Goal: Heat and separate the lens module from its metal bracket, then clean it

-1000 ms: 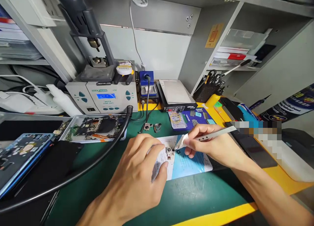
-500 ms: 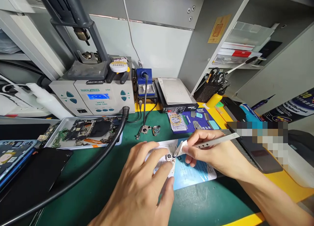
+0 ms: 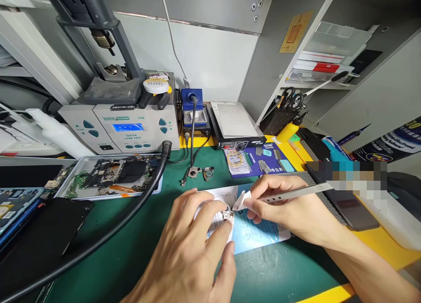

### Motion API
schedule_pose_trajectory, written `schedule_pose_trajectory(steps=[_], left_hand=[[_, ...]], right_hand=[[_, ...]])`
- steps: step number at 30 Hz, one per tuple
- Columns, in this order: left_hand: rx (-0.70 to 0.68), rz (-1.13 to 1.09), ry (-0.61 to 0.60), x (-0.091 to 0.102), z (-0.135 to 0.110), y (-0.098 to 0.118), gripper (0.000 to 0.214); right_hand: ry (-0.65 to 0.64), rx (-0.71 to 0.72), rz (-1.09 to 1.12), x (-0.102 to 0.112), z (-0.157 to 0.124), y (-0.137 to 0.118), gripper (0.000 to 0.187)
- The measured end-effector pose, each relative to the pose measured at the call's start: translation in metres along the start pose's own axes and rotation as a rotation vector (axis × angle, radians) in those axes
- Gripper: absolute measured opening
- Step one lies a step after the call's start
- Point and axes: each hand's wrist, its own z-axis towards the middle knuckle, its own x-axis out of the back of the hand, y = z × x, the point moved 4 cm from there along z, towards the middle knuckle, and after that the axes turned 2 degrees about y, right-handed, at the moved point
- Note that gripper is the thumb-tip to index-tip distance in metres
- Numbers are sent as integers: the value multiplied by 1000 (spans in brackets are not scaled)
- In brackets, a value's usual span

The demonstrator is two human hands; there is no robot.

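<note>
My left hand (image 3: 190, 246) holds a small phone camera module (image 3: 227, 213) steady between its fingertips, over a white-and-blue printed sheet (image 3: 259, 236). In my right hand (image 3: 279, 197) are flat metal tweezers (image 3: 297, 191) and a folded piece of white tissue (image 3: 243, 200), pinched at their tip end. The tissue's point touches or nearly touches the module's lens side; the exact contact is too small to tell. Two more camera modules lie on the green mat behind the hands, one at the left (image 3: 193, 172) and one at the right (image 3: 208, 174).
A thick black hose (image 3: 131, 222) curves across the left of the mat from the hot-air station (image 3: 131, 127). A tray of circuit boards (image 3: 77, 193) stands at left. Behind are a soldering iron stand (image 3: 194, 114) and a heating plate (image 3: 235, 123). A dark phone (image 3: 357, 211) lies at right.
The camera module has tilted slightly in my left fingertips. The tissue and tweezers in my right hand have shifted a little. The whole view has moved slightly.
</note>
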Motion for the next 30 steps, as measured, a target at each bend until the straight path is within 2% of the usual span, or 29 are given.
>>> schedule_pose_trajectory(steps=[4, 7, 9, 13, 16, 24, 30], left_hand=[[-8, -22, -6, -3, 0, 2, 15], [30, -26, -41, -5, -1, 3, 16], [46, -27, -24, -5, -1, 3, 16], [173, 2, 32, -6, 1, -4, 15], [268, 54, -5, -10, 3, -6, 16], [281, 78, -23, -13, 4, -5, 6], [274, 93, -17, -14, 5, -5, 10]], right_hand=[[-1, 13, -3, 1, -1, -3, 15], [40, 6, 16, 7, 0, -2, 16], [69, 2, 21, 12, 0, -1, 15], [55, -13, 11, 15, 0, 3, 16], [44, -23, -7, 14, -1, 4, 17], [66, 27, -121, 5, -5, -1, 15], [77, 60, -181, 0, -7, -6, 12]])
